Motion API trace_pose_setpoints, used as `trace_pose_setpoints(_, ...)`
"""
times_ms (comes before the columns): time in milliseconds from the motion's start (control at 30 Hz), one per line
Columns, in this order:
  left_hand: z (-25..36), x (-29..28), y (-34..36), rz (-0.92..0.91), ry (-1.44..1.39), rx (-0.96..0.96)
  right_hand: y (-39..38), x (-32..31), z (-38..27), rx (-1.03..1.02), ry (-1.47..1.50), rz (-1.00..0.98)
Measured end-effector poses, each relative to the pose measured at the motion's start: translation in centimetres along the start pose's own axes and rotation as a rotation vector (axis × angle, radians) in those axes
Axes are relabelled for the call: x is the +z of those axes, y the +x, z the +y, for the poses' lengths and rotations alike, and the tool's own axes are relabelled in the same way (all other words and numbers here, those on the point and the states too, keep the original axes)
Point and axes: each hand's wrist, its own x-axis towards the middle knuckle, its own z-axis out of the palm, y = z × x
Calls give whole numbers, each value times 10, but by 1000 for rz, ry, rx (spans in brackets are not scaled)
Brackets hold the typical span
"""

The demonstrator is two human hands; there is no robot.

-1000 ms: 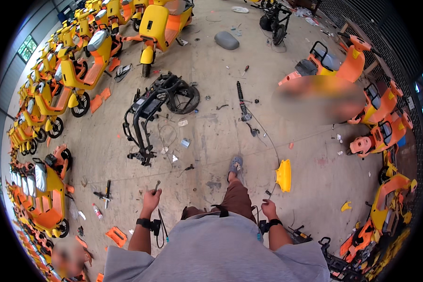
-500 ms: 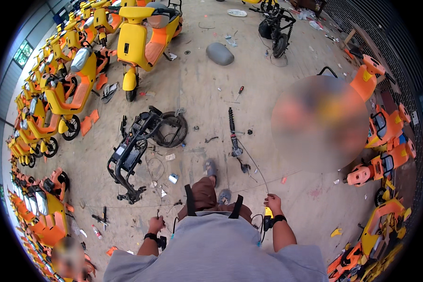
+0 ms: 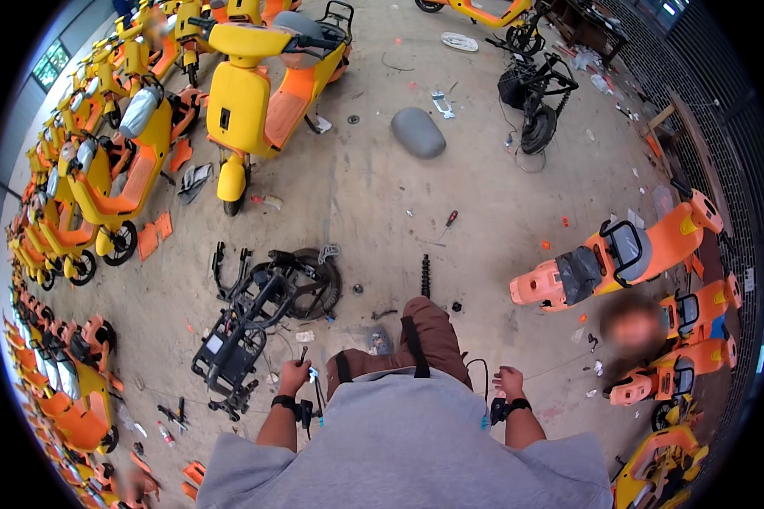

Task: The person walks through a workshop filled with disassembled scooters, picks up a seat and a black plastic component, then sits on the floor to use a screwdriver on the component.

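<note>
A: So what's different from half a second ago?

B: View's moved up the floor. The black scooter frame [image 3: 229, 360] sits lower in the picture, just ahead of the left hand [image 3: 294, 376] and a bit to its left. The coil-spring shock [image 3: 425, 276] is partly covered now, since a leg in brown shorts [image 3: 437, 335] has come up in front of it.

A: And the hands?

B: Well apart, one each side of the body. Left one's closed around a small dark wrench-like tool [image 3: 304, 353], end poking up past the fingers, same grip as before. Right hand [image 3: 509, 383] has its fingers curled. It had a thin cable earlier, but honestly can't tell if it's gripping anything now.

A: Anything else shift?

B: Yeah, the orange scooter [image 3: 541, 284] on the right shows clearly now; it was mostly blurred out. Red-handled screwdriver [image 3: 452, 216] and grey seat [image 3: 418, 133] are lower in view too.
</note>
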Motion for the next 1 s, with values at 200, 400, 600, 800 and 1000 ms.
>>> trace_pose_setpoints(200,-17,-22,78,0,-32,-162,85,84,-134,-94,-86,-143)
trace_pose_setpoints(400,128,-22,100,-2,89,-96,172,136,-260,-107,-157,-226)
trace_pose_setpoints(600,272,-14,197,121,38,-29,251,148,-394,-274,-415,-222)
trace_pose_setpoints(800,401,-3,286,121,-226,1,293,175,-547,-385,-376,-241)
trace_pose_setpoints(1000,409,30,389,54,-444,-146,335,182,-629,-303,-531,-256)
